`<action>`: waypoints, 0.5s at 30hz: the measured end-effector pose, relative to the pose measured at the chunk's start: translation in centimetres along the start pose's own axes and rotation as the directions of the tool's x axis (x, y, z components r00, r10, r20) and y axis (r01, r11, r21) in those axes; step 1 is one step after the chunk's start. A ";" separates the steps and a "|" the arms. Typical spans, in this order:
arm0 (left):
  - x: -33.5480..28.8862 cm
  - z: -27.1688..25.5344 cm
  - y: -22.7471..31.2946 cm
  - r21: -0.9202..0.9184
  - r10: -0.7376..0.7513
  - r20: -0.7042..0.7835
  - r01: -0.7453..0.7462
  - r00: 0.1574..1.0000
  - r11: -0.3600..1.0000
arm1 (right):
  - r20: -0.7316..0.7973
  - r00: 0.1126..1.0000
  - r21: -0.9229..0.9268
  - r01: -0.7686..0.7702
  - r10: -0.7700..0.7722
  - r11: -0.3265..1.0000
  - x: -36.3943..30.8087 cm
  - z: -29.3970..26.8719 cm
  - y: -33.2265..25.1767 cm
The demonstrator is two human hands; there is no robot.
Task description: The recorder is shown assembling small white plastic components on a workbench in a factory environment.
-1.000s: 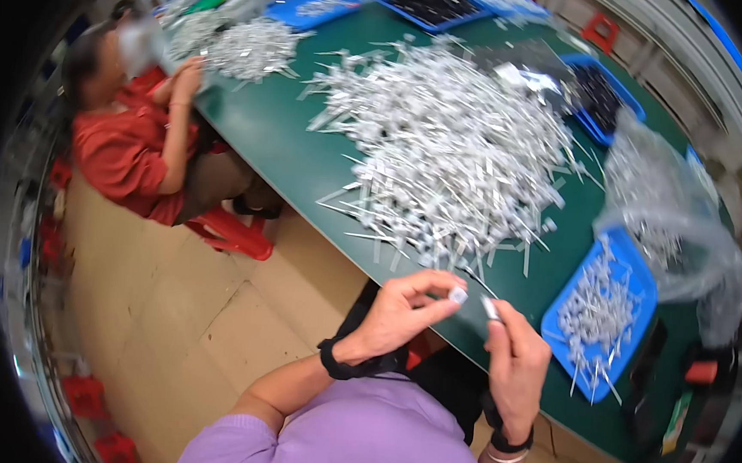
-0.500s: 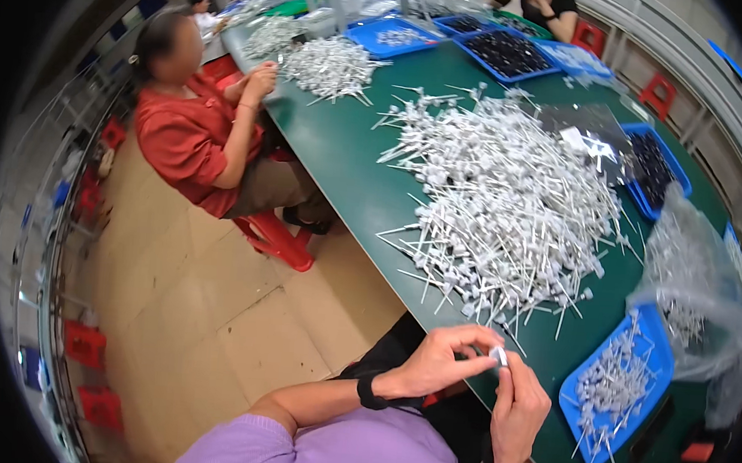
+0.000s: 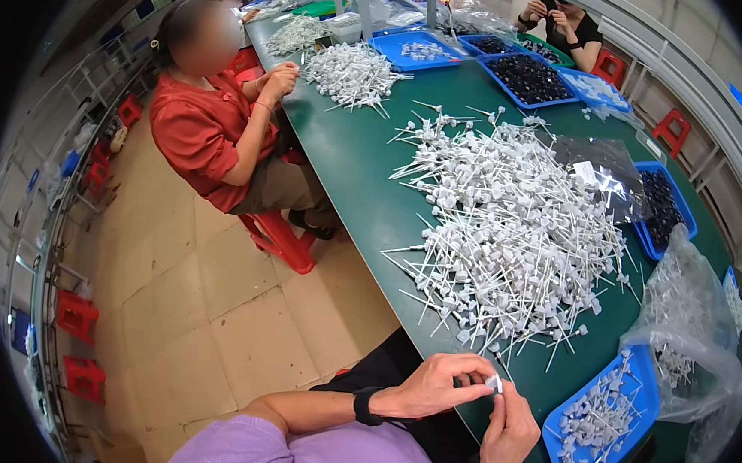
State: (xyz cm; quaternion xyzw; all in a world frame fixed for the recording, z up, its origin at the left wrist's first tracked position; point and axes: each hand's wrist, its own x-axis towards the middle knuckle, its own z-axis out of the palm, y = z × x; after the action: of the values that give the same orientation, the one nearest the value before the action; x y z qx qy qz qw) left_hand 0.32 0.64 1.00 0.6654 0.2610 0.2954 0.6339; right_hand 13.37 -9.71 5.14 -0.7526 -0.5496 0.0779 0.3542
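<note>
Close to the table's near edge, my left hand (image 3: pixel 437 388) and my right hand (image 3: pixel 509 432) meet fingertip to fingertip. Between them they pinch a small white plastic piece (image 3: pixel 494 384); most of it is covered by the fingers. Just beyond my hands spreads a large heap of white plastic parts (image 3: pixel 517 233) with thin stems and wider heads. To the right of my right hand, a blue tray (image 3: pixel 648 397) holds more of these stemmed parts, some poking over its rim.
The green table (image 3: pixel 334 147) runs away to the far left. A clear plastic bag (image 3: pixel 685 296) of parts slumps at right, near a blue tray of dark pieces (image 3: pixel 664 205). A co-worker in red (image 3: pixel 210 130) sits at the left edge; another sits at the far side.
The view has shifted slightly, so the table and heap sit a little lower in it. My hands keep their pinch on the white piece at nearly the same spot.
</note>
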 end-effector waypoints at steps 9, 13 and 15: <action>-0.7 0.1 0.0 -0.009 0.041 -0.035 -0.041 0.999 0.999 | -0.028 1.000 -0.020 0.004 -0.004 1.000 -0.7 -0.1 -1.5; -1.2 0.1 0.1 -0.017 -0.015 -0.012 0.015 1.000 1.000 | -0.003 1.000 -0.062 -0.015 0.015 0.998 -1.2 -0.4 -1.8; -1.6 0.1 -0.1 -0.023 -0.016 -0.017 0.016 1.000 1.000 | 0.013 1.000 -0.081 -0.025 0.026 0.996 -1.5 -0.4 -2.0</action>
State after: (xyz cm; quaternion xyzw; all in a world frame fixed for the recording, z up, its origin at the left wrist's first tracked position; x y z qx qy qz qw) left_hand -0.70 -0.62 0.76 0.6535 0.2685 0.2991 0.6414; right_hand 11.46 -10.97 6.25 -0.7727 -0.5451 0.0652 0.3186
